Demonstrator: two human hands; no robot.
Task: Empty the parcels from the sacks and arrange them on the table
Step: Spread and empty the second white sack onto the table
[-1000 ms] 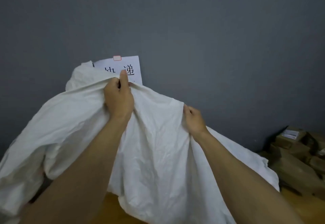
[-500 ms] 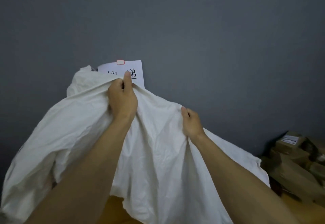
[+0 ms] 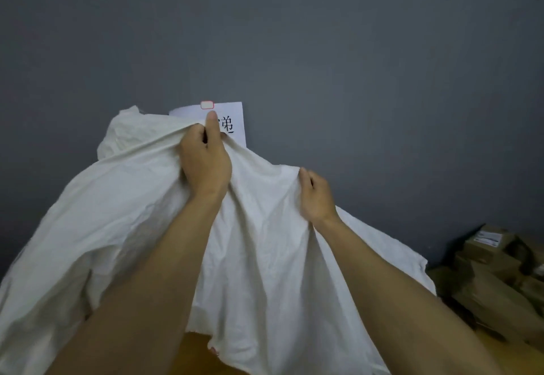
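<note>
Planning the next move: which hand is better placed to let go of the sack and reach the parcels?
Probably the right hand: it grips the sack lower, on the side where the parcels lie. The left hand holds the sack's raised top, farther from them.

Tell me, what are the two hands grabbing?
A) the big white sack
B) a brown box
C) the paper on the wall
A: the left hand and the right hand both grip bunched cloth of the white sack; the brown boxes lie apart at the right.
</note>
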